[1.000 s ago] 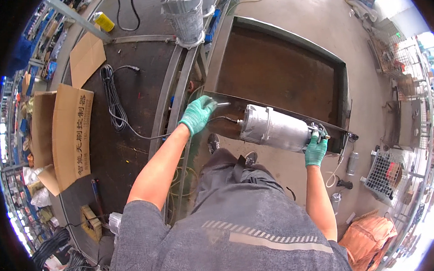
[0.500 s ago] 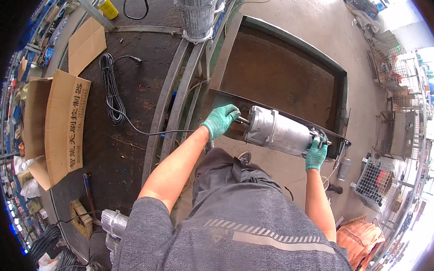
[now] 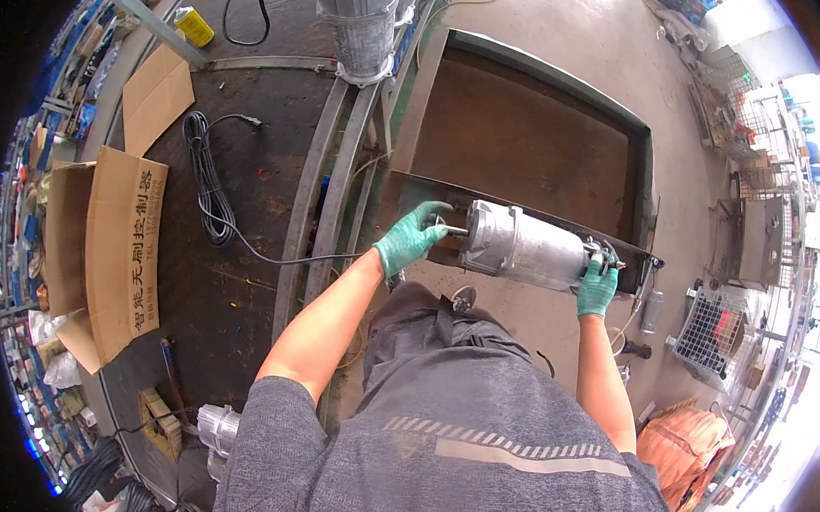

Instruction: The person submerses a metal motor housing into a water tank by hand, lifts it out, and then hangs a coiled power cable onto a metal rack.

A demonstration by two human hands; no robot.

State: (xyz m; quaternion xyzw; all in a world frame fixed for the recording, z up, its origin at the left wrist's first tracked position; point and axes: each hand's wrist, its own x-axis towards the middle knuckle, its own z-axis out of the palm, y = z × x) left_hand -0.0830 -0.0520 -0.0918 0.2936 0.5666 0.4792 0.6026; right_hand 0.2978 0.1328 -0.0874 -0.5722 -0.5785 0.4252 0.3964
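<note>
Gloved left hand [image 3: 411, 240] and right hand [image 3: 597, 286] grip motor [image 3: 526, 250] ends, seemingly above tray rim [image 3: 519, 204].

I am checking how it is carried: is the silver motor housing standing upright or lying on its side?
On its side: the motor housing lies lengthwise between the left hand and right hand.

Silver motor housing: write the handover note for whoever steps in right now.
Left hand, in a green glove, grips the thin shaft at the near end of the silver motor housing.
Right hand, also gloved, closes on the far end.
The housing lies on its side, held over the edge of the dark steel tray.
A second grey housing stands on the rails ahead; a black cable lies coiled to the left.
Done: housing lifted in both hands.
Left: not yet set down.
</note>
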